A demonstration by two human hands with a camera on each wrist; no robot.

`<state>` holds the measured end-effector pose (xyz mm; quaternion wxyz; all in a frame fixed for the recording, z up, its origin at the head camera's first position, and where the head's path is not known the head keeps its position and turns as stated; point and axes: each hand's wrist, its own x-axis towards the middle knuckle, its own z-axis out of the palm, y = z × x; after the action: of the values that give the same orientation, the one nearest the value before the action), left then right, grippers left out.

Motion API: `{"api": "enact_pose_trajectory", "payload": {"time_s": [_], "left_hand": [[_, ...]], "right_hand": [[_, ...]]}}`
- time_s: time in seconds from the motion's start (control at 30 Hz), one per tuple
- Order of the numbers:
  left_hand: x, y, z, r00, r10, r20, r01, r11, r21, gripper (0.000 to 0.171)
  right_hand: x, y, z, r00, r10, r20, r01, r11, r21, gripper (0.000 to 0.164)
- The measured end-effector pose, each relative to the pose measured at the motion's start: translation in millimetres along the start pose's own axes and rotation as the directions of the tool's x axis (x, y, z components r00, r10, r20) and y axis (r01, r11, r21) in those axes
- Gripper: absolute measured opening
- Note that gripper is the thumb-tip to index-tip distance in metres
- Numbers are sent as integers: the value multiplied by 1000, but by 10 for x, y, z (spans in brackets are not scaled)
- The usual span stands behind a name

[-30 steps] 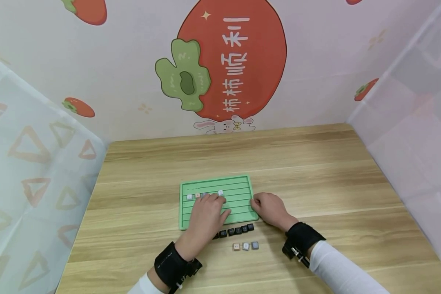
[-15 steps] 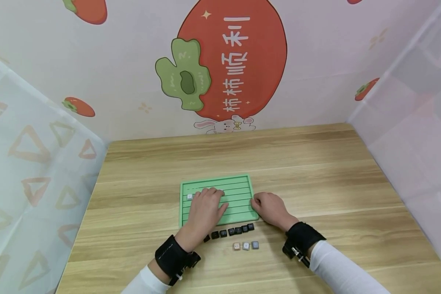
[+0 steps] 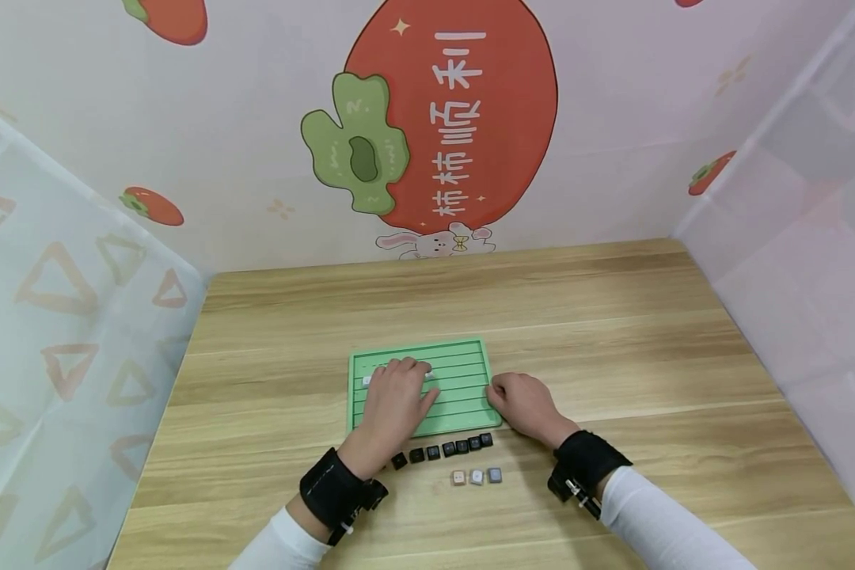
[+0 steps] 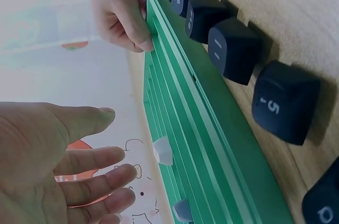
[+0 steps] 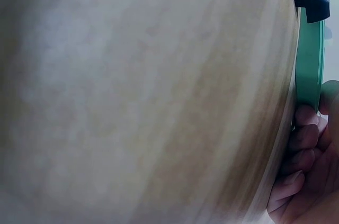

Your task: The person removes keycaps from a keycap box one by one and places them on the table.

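My left hand (image 3: 395, 404) hovers over the ridged green tray (image 3: 463, 396), fingers spread and relaxed. In the left wrist view its fingers (image 4: 100, 181) hold nothing. A white keycap (image 3: 366, 381) shows on the tray to the left of this hand, and another keycap (image 3: 429, 375) peeks out at the fingertips. The hand hides part of that row from the head view. At the tray's right edge, my right hand (image 3: 527, 404) grips the rim, with the thumb on top and curled fingers (image 5: 302, 136) against the side.
Several black keycaps (image 3: 432, 452) stand in a slanting row on the wooden table (image 3: 613, 332), just in front of the tray. Nearer to me lie three more keycaps (image 3: 476, 476), one orange-toned, one white and one grey. A printed backdrop (image 3: 242, 158) rises behind the table.
My left hand has shifted a little left and away from me, its fingers loosening and covering more of the keycap row. More of the black row shows. My right hand has stayed in place.
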<state>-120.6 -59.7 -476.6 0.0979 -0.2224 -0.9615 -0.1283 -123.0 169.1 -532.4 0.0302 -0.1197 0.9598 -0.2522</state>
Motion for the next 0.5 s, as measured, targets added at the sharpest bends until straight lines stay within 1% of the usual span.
{"api": "enact_pose_trajectory", "payload": {"time_s": [0.27,0.5], "left_hand": [[41,-28,16,1000,-12,23,12,1000,1,35],[87,-60,60,1000,-22,23,22,1000,-3,42]], "right_hand": [[2,0,-2,1000,-4,-3,4,1000,0,40],[-5,-5,-2,1000,-8,-8,8,1000,-2,41]]}}
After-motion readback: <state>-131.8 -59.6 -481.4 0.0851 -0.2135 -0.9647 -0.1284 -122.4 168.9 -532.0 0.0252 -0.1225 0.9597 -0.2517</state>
